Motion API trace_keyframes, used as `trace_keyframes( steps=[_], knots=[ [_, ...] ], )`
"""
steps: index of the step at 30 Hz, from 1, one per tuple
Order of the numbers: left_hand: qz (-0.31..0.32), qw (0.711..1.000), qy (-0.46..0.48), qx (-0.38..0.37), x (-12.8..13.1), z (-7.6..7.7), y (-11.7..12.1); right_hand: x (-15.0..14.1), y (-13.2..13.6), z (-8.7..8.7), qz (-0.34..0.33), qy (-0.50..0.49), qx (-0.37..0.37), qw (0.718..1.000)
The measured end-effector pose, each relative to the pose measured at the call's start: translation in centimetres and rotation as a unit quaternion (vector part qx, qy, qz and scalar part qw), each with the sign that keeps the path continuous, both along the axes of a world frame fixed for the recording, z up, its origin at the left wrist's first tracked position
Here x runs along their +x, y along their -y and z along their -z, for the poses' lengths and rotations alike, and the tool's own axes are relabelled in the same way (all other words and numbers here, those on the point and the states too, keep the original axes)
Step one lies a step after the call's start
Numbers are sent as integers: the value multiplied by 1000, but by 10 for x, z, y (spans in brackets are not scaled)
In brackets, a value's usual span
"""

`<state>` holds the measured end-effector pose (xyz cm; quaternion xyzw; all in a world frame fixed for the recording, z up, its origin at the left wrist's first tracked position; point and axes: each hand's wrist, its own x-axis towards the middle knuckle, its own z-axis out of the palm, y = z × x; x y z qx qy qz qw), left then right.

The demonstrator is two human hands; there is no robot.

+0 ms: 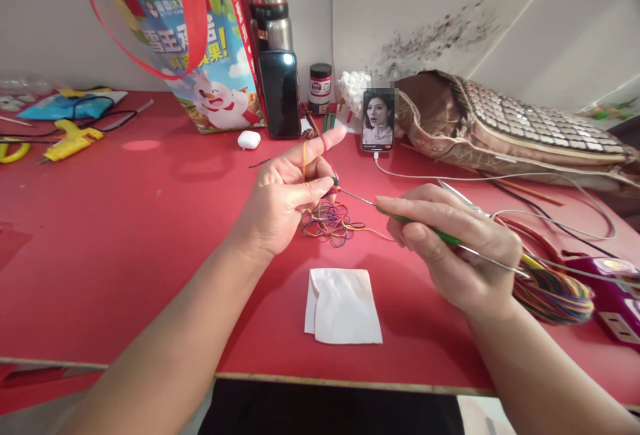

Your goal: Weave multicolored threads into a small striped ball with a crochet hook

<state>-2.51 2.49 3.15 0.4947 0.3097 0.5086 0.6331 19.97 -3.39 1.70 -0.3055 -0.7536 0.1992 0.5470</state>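
Observation:
My left hand (295, 198) pinches a small piece of multicoloured crochet work (335, 186) between thumb and fingers. Its index finger points out to the right, with orange and pink yarn strands running over it. My right hand (455, 242) is closed around the green grip of a crochet hook (445, 236). The hook's thin metal shaft reaches left and its tip meets the crochet work; the tip itself is hidden. Under the left hand lies a loose tangle of multicoloured yarn (333, 222), one strand trailing toward the right hand. Nearer me is a folded white tissue (345, 306).
Along the back stand a colourful bag (215, 62), a dark phone (280, 94), a jar (320, 88) and a phone with a lit screen (379, 120). A yellow glue gun (73, 140) lies left. A yarn skein (557, 296) and purple power strip (610, 295) sit right.

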Motion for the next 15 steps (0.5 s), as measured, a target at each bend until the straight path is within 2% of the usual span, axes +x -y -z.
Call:
trace_keyframes(
  steps=[4, 10, 15],
  knots=[
    [26, 1000, -9, 9, -1, 0, -1, 4, -1, 3, -30, -38, -41, 998],
    [67, 997, -16, 23, -3, 0, -3, 4, -3, 4, -49, -61, -39, 996],
    [30, 998, -38, 49, -2, 2, -1, 3, -1, 6, -38, -87, -74, 993]
  ],
)
